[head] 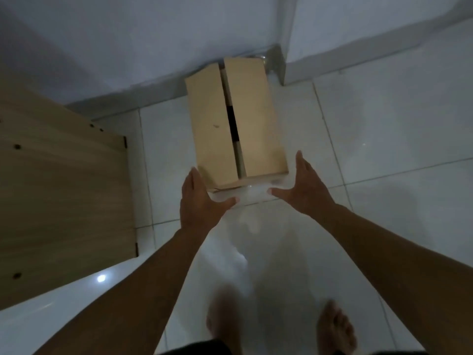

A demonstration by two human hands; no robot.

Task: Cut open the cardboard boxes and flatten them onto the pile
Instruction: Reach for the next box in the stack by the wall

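Note:
A tan cardboard box stands on the white tiled floor against the wall corner. Its two top flaps lie closed with a dark gap between them. My left hand hovers just short of the box's near left corner, fingers straight and thumb spread. My right hand is held the same way by the near right corner. Both hands are apart from the box and hold nothing. No cutting tool or pile of flattened cardboard is in view.
A light wooden panel with screw holes fills the left side. Pale walls meet in a corner behind the box. My bare feet stand on the glossy tiles at the bottom.

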